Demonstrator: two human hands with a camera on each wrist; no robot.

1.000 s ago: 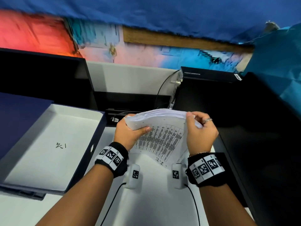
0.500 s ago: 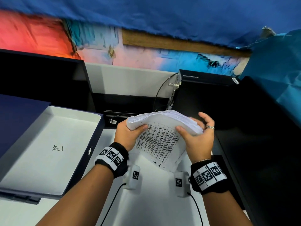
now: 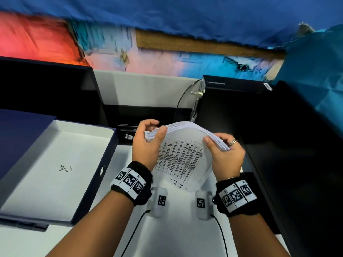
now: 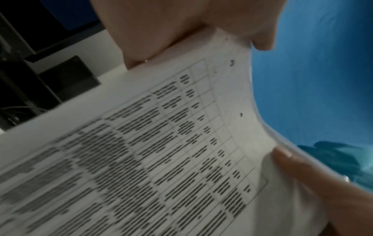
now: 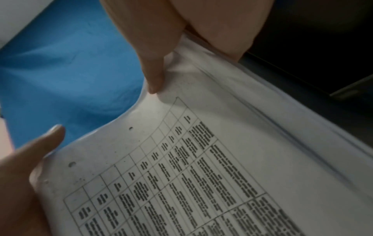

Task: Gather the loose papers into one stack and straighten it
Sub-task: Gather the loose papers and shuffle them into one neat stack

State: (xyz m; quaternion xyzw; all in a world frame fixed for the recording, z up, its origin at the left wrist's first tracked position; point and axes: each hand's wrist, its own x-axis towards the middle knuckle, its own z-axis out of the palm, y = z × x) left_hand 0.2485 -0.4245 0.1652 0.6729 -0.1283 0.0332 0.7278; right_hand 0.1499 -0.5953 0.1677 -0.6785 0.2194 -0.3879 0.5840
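A thick stack of printed papers [image 3: 181,154] stands on its lower edge on the white desk [image 3: 172,234], bowed toward me, a table of text on the front sheet. My left hand [image 3: 146,140] grips its upper left corner, thumb on the front sheet, fingers curled behind. My right hand [image 3: 222,151] pinches the upper right corner, thumb in front, ringed fingers over the top edge. In the left wrist view the stack of papers [image 4: 161,159] fills the frame under my left hand [image 4: 181,28]. In the right wrist view my right hand [image 5: 161,47] grips the stack of papers [image 5: 201,159].
An open dark-blue box [image 3: 100,169] with a white inside stands left of the stack. A black computer case [image 3: 233,108] with a cable and a black surface [image 3: 297,173] lie to the right. A dark monitor [image 3: 46,86] stands at back left.
The top of the stack has tilted to the left, and both hands have shifted their hold on its upper corners. My right fingers, spread half a second ago, now curl over the edge.
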